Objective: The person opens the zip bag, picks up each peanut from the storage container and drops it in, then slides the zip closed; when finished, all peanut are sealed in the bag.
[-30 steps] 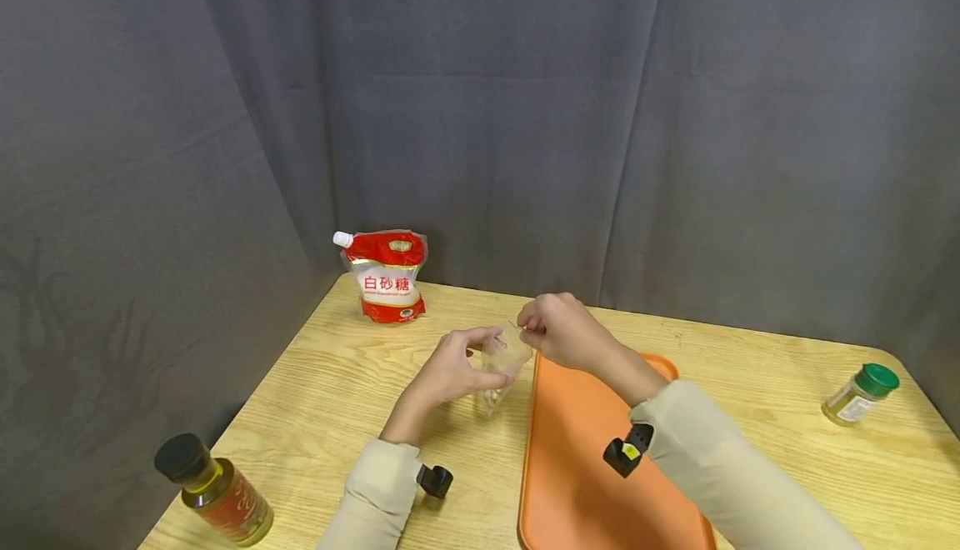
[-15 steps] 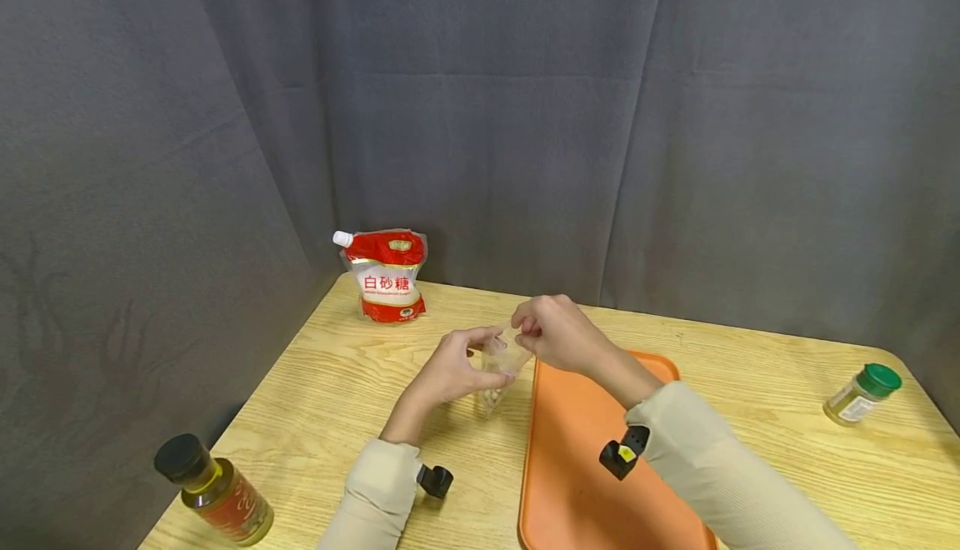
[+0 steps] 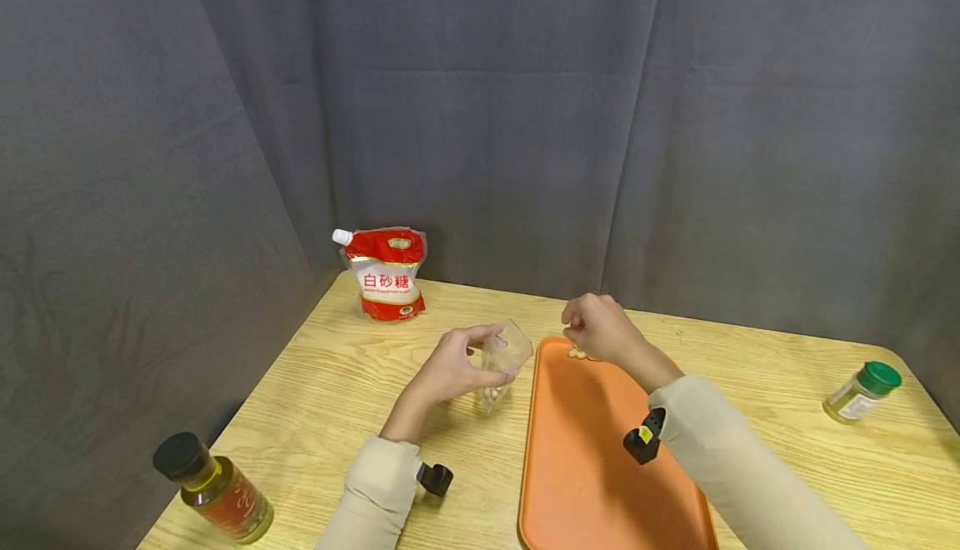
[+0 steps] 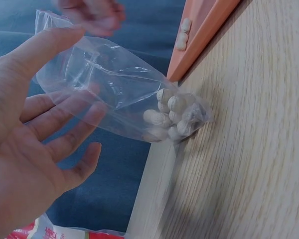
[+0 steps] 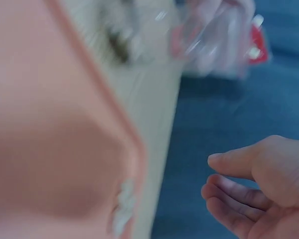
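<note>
My left hand point(image 3: 450, 367) holds a clear plastic bag point(image 3: 512, 348) upright over the wooden table, thumb on one side and fingers on the other. In the left wrist view, several unshelled peanuts point(image 4: 175, 110) lie in the bottom of the bag, whose mouth stands open. Above the far end of the orange tray point(image 3: 585, 450) is my right hand point(image 3: 603, 332), apart from the bag. Its thumb point(image 5: 234, 163) and loosely bent fingers show a gap with nothing visible in it. A few peanuts point(image 3: 577, 352) lie in the tray's far left corner, just below that hand.
A red and white sugar pouch point(image 3: 386, 279) stands at the back left. An oil bottle point(image 3: 217, 492) with a black cap is at the front left. A green-capped spice jar point(image 3: 861, 392) stands far right. Behind the table hangs a grey curtain point(image 3: 480, 117).
My right hand has left the bag's mouth and moved right, over the tray's far end, bringing the peanuts there into view. My left hand and the bag have stayed in place.
</note>
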{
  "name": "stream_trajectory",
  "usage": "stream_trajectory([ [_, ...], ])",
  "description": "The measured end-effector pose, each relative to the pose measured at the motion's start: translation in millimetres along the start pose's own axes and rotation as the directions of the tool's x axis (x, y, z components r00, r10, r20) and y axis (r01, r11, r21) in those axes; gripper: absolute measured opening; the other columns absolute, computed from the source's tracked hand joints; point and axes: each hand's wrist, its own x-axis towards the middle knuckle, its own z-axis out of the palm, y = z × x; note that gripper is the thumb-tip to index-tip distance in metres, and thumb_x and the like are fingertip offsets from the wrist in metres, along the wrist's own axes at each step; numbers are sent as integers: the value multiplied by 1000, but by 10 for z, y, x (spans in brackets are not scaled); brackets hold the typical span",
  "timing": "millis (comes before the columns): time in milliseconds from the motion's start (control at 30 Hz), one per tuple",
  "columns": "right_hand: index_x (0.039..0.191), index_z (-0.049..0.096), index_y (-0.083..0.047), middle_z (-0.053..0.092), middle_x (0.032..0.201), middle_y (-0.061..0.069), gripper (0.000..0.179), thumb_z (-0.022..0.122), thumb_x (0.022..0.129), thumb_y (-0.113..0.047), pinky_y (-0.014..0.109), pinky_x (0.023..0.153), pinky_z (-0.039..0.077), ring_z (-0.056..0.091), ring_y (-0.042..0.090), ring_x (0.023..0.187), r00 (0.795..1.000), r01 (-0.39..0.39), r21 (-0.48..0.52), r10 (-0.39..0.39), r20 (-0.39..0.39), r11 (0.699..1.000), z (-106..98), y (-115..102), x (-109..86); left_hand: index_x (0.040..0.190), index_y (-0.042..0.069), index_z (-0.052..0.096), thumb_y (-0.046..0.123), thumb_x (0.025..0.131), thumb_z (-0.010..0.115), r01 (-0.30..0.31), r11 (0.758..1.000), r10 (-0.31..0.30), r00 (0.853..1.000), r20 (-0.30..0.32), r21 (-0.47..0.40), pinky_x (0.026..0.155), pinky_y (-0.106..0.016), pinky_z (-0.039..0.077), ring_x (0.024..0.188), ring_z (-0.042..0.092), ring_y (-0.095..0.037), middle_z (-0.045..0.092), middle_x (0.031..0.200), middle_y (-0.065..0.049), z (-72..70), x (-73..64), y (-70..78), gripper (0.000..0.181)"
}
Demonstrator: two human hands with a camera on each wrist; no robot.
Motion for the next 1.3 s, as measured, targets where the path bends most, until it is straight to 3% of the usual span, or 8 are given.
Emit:
stream_trajectory([
  [67,84,70,0,55,66,-1,8,68,80,7,34,60,45,45,14,60,999,-38,-20,39,12,999,40,128,-35,140,7,57,25,74,87,0,1000,0,1000,3,0,89,-46,50,107,57,-25,62,132,-8,2,-1,-6,74],
  [200,89,72,3,68,82,9,8,71,81,5,42,72,55,64,26,76,994,-91,-78,96,56,993,111,306,-116,140,8,57,25,75,87,1,1000,-1,1000,8,-13,88,-47,50,106,57,-25,61,133,-9,5,-2,-13,74],
  [300,90,74,3,71,90,14,9,73,81,3,45,75,56,67,33,85,989,-110,-117,121,85,987,188,413,-168,140,8,57,25,75,87,0,1000,0,1000,8,-23,86,-47,51,104,57,-24,62,131,-9,11,0,-17,74],
  [633,83,72,-3,69,86,8,14,72,77,10,39,67,53,62,23,76,982,-158,-128,170,87,979,378,587,-231,140,7,57,25,74,87,3,1000,-3,1000,-3,-22,81,-39,52,103,59,-23,64,124,-5,19,-11,-9,74],
  [900,82,71,-6,68,83,5,10,71,81,5,38,63,50,59,20,71,970,-217,-151,230,76,964,406,618,-242,140,6,57,27,75,87,6,1000,-6,1000,7,-31,87,-49,51,106,57,-25,62,131,-10,11,-4,1,75],
  [1133,83,73,-2,68,80,7,7,71,82,5,41,66,53,62,24,73,976,-199,-114,208,66,973,355,609,-224,140,7,57,28,75,87,9,1000,-9,1000,8,-26,89,-50,50,107,57,-26,61,133,-10,-1,1,-5,75],
  [1300,83,72,0,64,76,6,8,68,82,7,40,64,50,57,22,69,993,-116,-81,117,14,990,214,481,-152,140,6,57,28,75,87,5,1000,-4,1000,9,-12,88,-49,50,108,56,-26,61,133,-11,-11,-1,-16,75],
])
